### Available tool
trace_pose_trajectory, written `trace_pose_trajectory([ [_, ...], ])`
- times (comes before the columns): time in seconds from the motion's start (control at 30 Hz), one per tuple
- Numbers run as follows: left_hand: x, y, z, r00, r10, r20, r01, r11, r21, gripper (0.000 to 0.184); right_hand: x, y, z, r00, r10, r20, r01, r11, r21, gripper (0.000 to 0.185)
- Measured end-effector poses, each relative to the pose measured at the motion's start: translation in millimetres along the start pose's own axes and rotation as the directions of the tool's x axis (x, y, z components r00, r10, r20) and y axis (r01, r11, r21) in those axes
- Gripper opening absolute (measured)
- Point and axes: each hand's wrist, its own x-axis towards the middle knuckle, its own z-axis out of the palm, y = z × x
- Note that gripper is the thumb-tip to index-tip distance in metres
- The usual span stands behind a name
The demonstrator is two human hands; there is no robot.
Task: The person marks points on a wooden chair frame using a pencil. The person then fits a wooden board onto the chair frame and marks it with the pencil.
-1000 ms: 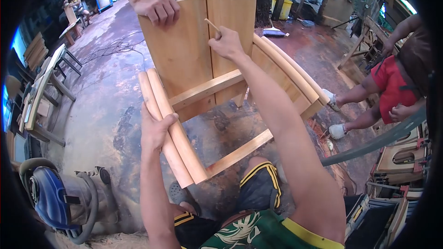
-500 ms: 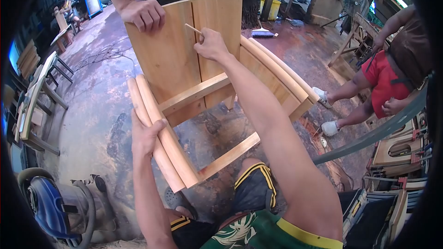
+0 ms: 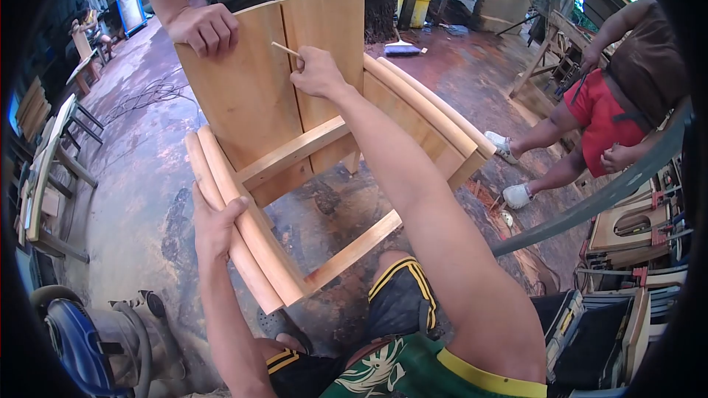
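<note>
An unfinished wooden chair (image 3: pixel 234 99) stands before me, with a back of two upright boards and paired rounded rails on each side. My left hand (image 3: pixel 216 222) is wrapped round the left armrest rails (image 3: pixel 254 254), thumb on top. My right hand (image 3: pixel 318 74) reaches over the seat frame to the back boards. Pinched in its fingers is a thin wooden stick (image 3: pixel 285 49), its free end pointing left across the seam between the boards. I cannot tell whether the stick touches the wood. Another person's hand (image 3: pixel 206 29) grips the top edge of the back at the left.
Across the frame run a crossbar (image 3: pixel 295 151) and a lower front rail (image 3: pixel 354 250). A person in red shorts (image 3: pixel 605 133) stands at the right. A blue vacuum machine (image 3: pixel 74 343) sits at lower left, near a bench (image 3: pixel 48 177). A dark curved hose or strap (image 3: pixel 590 195) crosses the right side.
The view has shifted, so the chair and people appear farther left. Both my hands keep nearly the same places on and over the chair; the stick is still in my right fingers.
</note>
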Motion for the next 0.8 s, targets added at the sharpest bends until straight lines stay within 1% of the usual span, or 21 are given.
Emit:
trace_pose_trajectory([
  [0.03, 0, -1, -1, 1.000, 0.008, 0.005, -0.008, 1.000, -0.011, 0.104, 1, 0, 1, 1.000, -0.003, -0.002, 0.003, 1.000, -0.010, 0.017],
  [0.1, 3, -7, -6, 0.999, 0.032, 0.006, -0.032, 0.998, 0.053, 0.100, 0, 1, 2, 1.000, -0.007, -0.008, 0.007, 1.000, -0.031, 0.017],
  [0.17, 8, -12, -8, 0.999, 0.052, 0.012, -0.052, 0.996, 0.077, 0.097, 2, -4, 4, 1.000, 0.019, 0.008, -0.019, 1.000, -0.001, 0.017],
  [0.2, 7, -12, -10, 0.998, 0.053, 0.024, -0.055, 0.996, 0.070, 0.096, -1, -4, 2, 0.999, 0.046, 0.010, -0.046, 0.999, -0.006, 0.017],
  [0.27, 8, -11, -8, 0.997, 0.040, 0.064, -0.043, 0.998, 0.051, 0.096, -2, -7, -4, 0.984, 0.162, 0.067, -0.167, 0.984, 0.068, 0.017],
  [0.3, 8, -10, -8, 0.996, 0.028, 0.080, -0.032, 0.999, 0.042, 0.096, -1, 2, 2, 0.994, 0.108, 0.026, -0.109, 0.993, 0.036, 0.017],
  [0.33, 6, -8, -7, 0.996, 0.030, 0.082, -0.033, 0.999, 0.043, 0.097, -1, -4, -5, 0.991, 0.106, 0.077, -0.108, 0.994, 0.024, 0.017],
  [0.37, 6, -7, -5, 0.997, 0.032, 0.074, -0.036, 0.998, 0.048, 0.098, 1, 1, 0, 0.994, 0.094, 0.053, -0.095, 0.995, 0.012, 0.012],
  [0.43, 6, -11, -6, 0.998, 0.027, 0.055, -0.031, 0.998, 0.059, 0.100, -4, -1, 2, 0.996, 0.084, -0.033, -0.081, 0.994, 0.075, 0.007],
  [0.53, 6, -13, -9, 1.000, 0.006, 0.028, -0.008, 0.997, 0.079, 0.100, -4, -1, 4, 0.996, 0.066, -0.055, -0.061, 0.995, 0.083, 0.005],
  [0.57, 7, -15, -10, 1.000, 0.002, 0.023, -0.003, 0.997, 0.076, 0.100, -4, -1, 4, 0.996, 0.078, -0.032, -0.075, 0.995, 0.070, 0.006],
  [0.67, 4, -6, -7, 1.000, 0.008, 0.026, -0.010, 0.996, 0.092, 0.099, -5, 3, 8, 0.997, 0.048, -0.056, -0.044, 0.996, 0.077, 0.006],
  [0.73, 3, -6, -7, 0.999, 0.011, 0.045, -0.016, 0.996, 0.093, 0.098, -1, 6, 9, 0.998, 0.055, -0.027, -0.054, 0.997, 0.055, 0.005],
  [0.8, 10, -20, -12, 0.999, 0.031, 0.009, -0.032, 0.995, 0.095, 0.098, -2, 5, 6, 0.997, 0.074, 0.012, -0.074, 0.996, 0.047, 0.004],
])
